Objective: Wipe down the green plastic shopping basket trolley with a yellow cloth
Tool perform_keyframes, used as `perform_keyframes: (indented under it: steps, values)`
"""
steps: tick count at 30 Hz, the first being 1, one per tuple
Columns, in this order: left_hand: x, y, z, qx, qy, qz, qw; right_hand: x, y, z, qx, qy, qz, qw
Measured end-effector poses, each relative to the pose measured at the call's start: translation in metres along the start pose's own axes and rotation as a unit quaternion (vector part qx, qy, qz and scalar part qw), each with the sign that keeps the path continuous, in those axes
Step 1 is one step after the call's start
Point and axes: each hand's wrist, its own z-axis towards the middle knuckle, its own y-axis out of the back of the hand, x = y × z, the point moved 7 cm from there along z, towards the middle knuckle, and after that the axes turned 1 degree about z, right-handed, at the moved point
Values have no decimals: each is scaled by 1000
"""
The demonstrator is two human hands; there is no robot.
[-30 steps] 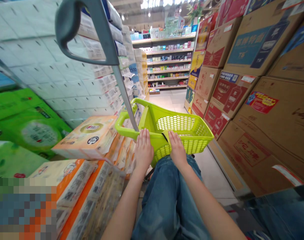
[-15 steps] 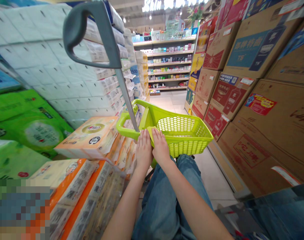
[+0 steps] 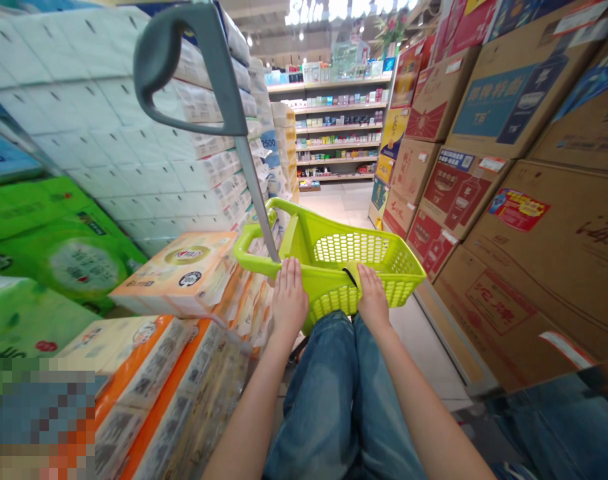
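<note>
A lime-green shopping basket on a trolley frame (image 3: 329, 277), with slotted sides, stands just ahead of my knees. My left hand (image 3: 289, 297) grips its near rim beside the base of the metal pole, fingers together over the edge and thumb hidden. Farther right along the same rim, my right hand (image 3: 373, 293) presses a folded yellow cloth (image 3: 353, 272) with a dark edge against the basket. The cloth is partly under my fingers. From the basket's left end rises the pole with a grey loop handle (image 3: 234, 87). The basket's interior shows no goods.
Stacked tissue packs (image 3: 174, 270) line the left side, close to the basket. Cardboard cartons (image 3: 524, 253) form a wall on the right. Shelves of small goods (image 3: 339, 123) stand at the aisle's far end. Another person's denim clothing (image 3: 559, 427) shows at lower right.
My right hand has slid right along the near rim with the yellow cloth, away from my left hand. My left hand stays by the pole. The handle has shifted slightly right in view.
</note>
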Motion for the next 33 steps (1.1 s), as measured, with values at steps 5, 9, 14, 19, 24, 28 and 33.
perform_keyframes:
  steps: [5, 9, 14, 19, 24, 28, 33]
  values:
    - [1, -3, 0, -2, -4, 6, 1000, 42, -12, 9, 21, -19, -4, 1000]
    - [2, -4, 1, -10, -3, 19, 1000, 115, -26, 18, 60, 35, 29, 997]
    - [2, -3, 1, -7, 2, 18, 1000, 134, -23, 17, 61, 67, 53, 994]
    - [2, -3, 0, -1, -4, -6, 1000, 78, -14, 7, 36, 73, 13, 997]
    - [1, -2, 0, -2, -2, -1, 1000, 16, -3, -3, 2, 36, -28, 999]
    - [1, -1, 1, -11, 5, -2, 1000, 5, -3, -3, -12, 6, -40, 999]
    - [2, -1, 2, -23, 5, -9, 1000, 60, -18, 8, 28, 10, -11, 999]
